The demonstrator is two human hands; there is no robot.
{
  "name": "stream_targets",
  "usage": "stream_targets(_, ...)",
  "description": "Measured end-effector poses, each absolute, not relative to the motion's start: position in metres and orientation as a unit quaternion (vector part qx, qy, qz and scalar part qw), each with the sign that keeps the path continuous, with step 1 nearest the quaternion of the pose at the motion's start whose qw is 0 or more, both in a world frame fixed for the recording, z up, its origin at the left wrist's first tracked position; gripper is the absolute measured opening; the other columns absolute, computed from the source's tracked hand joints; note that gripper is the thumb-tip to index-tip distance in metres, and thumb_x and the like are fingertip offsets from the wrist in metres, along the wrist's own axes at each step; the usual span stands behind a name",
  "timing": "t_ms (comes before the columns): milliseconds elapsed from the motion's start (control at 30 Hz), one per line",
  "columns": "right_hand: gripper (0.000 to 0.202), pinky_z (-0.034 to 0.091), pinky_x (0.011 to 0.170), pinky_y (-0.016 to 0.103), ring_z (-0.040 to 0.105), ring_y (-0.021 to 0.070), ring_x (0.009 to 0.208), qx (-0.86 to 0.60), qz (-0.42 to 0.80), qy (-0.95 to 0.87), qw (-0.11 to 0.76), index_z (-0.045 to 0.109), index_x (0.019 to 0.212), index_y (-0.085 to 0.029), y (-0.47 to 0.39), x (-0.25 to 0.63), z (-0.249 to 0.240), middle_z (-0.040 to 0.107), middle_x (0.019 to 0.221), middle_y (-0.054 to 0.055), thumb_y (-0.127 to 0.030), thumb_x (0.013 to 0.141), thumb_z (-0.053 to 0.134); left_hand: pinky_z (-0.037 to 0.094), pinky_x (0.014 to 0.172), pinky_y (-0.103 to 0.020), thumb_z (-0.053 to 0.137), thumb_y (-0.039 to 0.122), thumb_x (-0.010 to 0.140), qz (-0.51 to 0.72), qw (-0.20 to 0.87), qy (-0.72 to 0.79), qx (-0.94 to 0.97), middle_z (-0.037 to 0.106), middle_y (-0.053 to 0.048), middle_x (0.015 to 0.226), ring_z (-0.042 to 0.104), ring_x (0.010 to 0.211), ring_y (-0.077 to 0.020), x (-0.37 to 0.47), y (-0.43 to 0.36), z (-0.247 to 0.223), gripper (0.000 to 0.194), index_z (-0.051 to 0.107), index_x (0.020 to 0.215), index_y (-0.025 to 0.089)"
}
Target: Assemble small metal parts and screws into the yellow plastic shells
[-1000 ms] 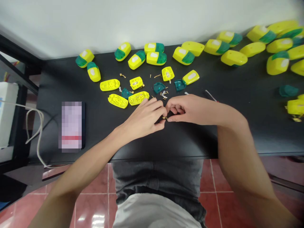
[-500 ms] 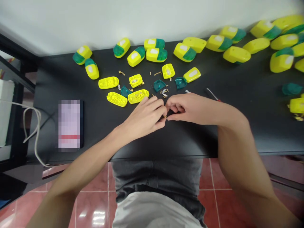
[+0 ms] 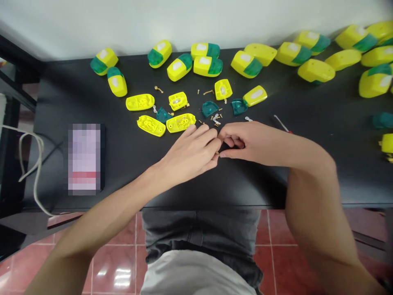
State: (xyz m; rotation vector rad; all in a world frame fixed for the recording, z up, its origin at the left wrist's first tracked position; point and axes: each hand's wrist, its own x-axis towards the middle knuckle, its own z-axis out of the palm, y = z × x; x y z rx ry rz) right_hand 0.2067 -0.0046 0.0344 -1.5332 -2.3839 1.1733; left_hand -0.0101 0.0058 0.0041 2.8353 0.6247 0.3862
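My left hand (image 3: 196, 153) and my right hand (image 3: 242, 143) meet above the near part of the black table, fingertips together. Between them shows a small brass-coloured metal piece (image 3: 217, 153), mostly covered by the fingers. Both hands are closed in a pinch on it. Just beyond lie a yellow casing half (image 3: 181, 123), white plastic bits (image 3: 216, 119) and several small screws (image 3: 220, 116). Dark green translucent covers (image 3: 210, 108) and an upturned yellow shell (image 3: 223, 89) lie farther back. To the right of my right hand is a screwdriver (image 3: 281, 123), its handle partly hidden by the forearm.
Several assembled yellow-and-green units (image 3: 208, 65) stand along the wall and to the right. A phone-like device (image 3: 84, 159) with a blurred screen lies on the left, near a white cable (image 3: 38, 164). The table's front edge (image 3: 245, 207) runs close to my body.
The camera view has shifted slightly, so the table things appear a little displaced. Both hands keep nearly the same pinch on the brass piece.
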Motion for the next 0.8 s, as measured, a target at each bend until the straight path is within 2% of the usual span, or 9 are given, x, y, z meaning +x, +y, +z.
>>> stream_targets(167,0.019,0.033,0.061,0.03,0.044,0.0153,0.063,-0.499,0.395,-0.771,0.028,0.058,0.081,-0.024,-0.004,0.209,0.035,0.052,0.07,-0.002,-0.038,0.087,0.069,0.04,0.08,-0.038,0.056,0.019,0.101,0.127,0.096,0.213,0.964,0.067,-0.012,0.099,0.059,0.1,-0.027,-0.009,0.005,0.004,0.014,0.067,0.094,0.014)
stream_targets(333,0.03,0.038,0.062,0.031,0.051,0.0153,0.066,-0.522,0.426,-0.737,0.05,0.068,0.097,-0.024,-0.007,0.225,0.053,0.061,0.075,0.0,-0.052,0.094,0.064,0.04,0.081,-0.038,0.056,0.019,0.102,0.134,0.101,0.212,0.963,0.067,-0.011,0.098,0.06,0.099,-0.0263,-0.009,0.005,0.003,0.015,0.066,0.093,0.015)
stream_targets(400,0.034,0.041,0.064,0.032,0.054,0.0155,0.068,-0.58,0.383,-0.713,0.098,0.07,0.101,-0.023,-0.017,0.236,0.061,0.066,0.08,0.001,-0.055,0.093,0.064,0.04,0.08,-0.038,0.056,0.019,0.102,0.139,0.102,0.212,0.962,0.068,-0.011,0.099,0.06,0.099,-0.0261,-0.009,0.005,0.003,0.015,0.066,0.092,0.014)
stream_targets(533,0.039,0.045,0.062,0.035,0.058,0.0189,0.068,-0.765,0.194,-0.579,0.204,0.068,0.099,-0.023,-0.058,0.267,0.059,0.063,0.079,0.003,-0.056,0.079,0.07,0.041,0.079,-0.037,0.057,0.017,0.101,0.145,0.108,0.214,0.96,0.069,-0.011,0.1,0.061,0.098,-0.0253,-0.009,0.005,0.003,0.015,0.066,0.09,0.015)
stream_targets(600,0.052,0.048,0.063,0.039,0.059,0.0229,0.072,-0.81,0.147,-0.536,0.188,0.064,0.102,-0.023,-0.08,0.284,0.048,0.062,0.085,0.005,-0.063,0.069,0.073,0.041,0.079,-0.037,0.057,0.017,0.101,0.145,0.111,0.215,0.959,0.069,-0.011,0.1,0.061,0.098,-0.025,-0.009,0.005,0.002,0.015,0.066,0.09,0.015)
stream_targets(667,0.06,0.05,0.065,0.044,0.062,0.0265,0.074,-0.829,0.164,-0.517,0.136,0.063,0.101,-0.023,-0.098,0.295,0.037,0.064,0.089,0.007,-0.067,0.061,0.075,0.041,0.079,-0.036,0.057,0.018,0.101,0.146,0.112,0.217,0.959,0.069,-0.011,0.1,0.061,0.098,-0.0249,-0.009,0.004,0.002,0.015,0.066,0.09,0.015)
stream_targets(800,0.04,0.053,0.066,0.044,0.065,0.0271,0.071,-0.83,0.179,-0.518,0.107,0.064,0.095,-0.025,-0.114,0.303,0.025,0.07,0.087,0.009,-0.059,0.074,0.068,0.042,0.08,-0.036,0.058,0.018,0.1,0.148,0.115,0.221,0.957,0.069,-0.01,0.098,0.061,0.099,-0.0252,-0.008,0.004,0.002,0.013,0.066,0.09,0.015)
